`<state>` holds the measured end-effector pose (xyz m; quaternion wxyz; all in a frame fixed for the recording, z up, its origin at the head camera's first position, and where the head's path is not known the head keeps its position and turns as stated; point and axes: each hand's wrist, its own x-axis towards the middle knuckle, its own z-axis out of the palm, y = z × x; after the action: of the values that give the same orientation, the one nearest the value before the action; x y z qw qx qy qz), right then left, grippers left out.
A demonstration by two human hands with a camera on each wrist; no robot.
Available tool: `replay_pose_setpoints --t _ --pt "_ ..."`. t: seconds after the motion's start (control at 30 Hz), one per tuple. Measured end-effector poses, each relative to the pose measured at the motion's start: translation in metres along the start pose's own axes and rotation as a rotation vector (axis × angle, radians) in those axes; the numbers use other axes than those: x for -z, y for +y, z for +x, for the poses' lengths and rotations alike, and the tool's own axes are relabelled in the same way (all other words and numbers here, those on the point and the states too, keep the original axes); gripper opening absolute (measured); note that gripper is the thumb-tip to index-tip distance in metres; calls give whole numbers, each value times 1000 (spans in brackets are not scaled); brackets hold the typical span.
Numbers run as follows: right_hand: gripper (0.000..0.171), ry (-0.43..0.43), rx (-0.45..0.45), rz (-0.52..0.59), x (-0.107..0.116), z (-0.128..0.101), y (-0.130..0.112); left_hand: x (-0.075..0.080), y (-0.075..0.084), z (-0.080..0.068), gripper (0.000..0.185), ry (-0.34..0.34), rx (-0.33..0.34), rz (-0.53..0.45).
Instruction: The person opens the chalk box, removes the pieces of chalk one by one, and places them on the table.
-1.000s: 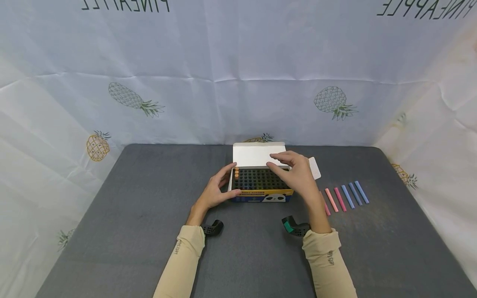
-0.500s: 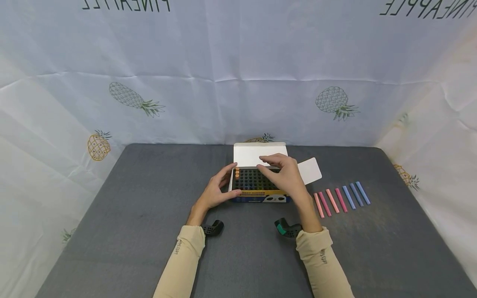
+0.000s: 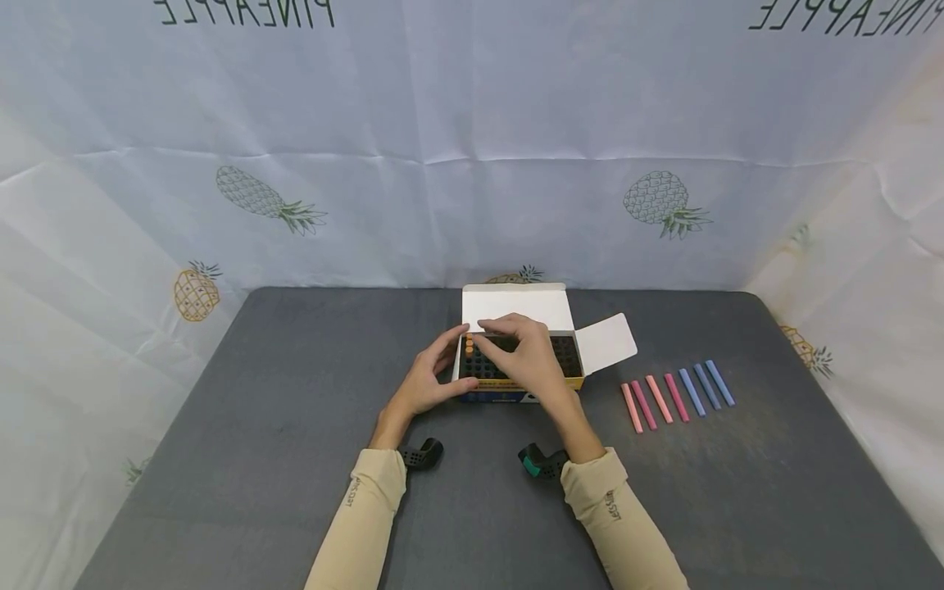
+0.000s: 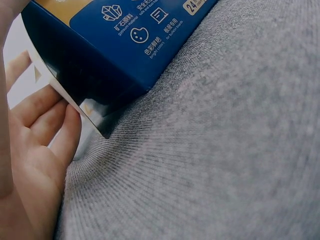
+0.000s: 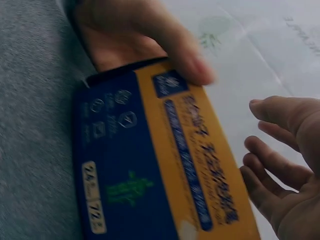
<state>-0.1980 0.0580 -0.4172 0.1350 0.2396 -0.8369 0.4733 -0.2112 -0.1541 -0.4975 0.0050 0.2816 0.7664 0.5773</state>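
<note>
Grey table [image 3: 258, 459]: we see left hand [image 3: 424, 383] gripping light cardboard chalk box [image 3: 509, 385] by its end, right hand [image 3: 525, 360] relaxed, empty above it; chalk likely brittle.

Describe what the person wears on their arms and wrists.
Both arms wear long beige sleeves with small dark lettering near the cuffs. A black camera mount sits at the left wrist; the right wrist's black mount has a green patch. Both hands are bare.

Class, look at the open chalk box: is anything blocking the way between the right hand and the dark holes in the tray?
Nothing visible blocks it. The right hand hovers directly over the tray of holes in the chalk box, whose lid is folded back. The left hand holds the box's left end, off to the side.
</note>
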Motion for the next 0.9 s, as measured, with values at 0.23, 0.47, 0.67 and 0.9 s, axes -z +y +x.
replay_pose_setpoints --t 0.23,0.47,0.67,0.9 --pt "28 -8 15 -6 -13 2 1 0 0 0 82 -2 -3 -14" --pt "24 -16 -13 -37 -19 2 4 0 -1 1 85 -4 -2 -14" --pt "18 -11 -57 -112 -21 1 4 1 -2 1 87 -9 2 -12" --pt "17 -21 -65 -164 -23 0 4 0 -1 2 83 -10 -11 -13"
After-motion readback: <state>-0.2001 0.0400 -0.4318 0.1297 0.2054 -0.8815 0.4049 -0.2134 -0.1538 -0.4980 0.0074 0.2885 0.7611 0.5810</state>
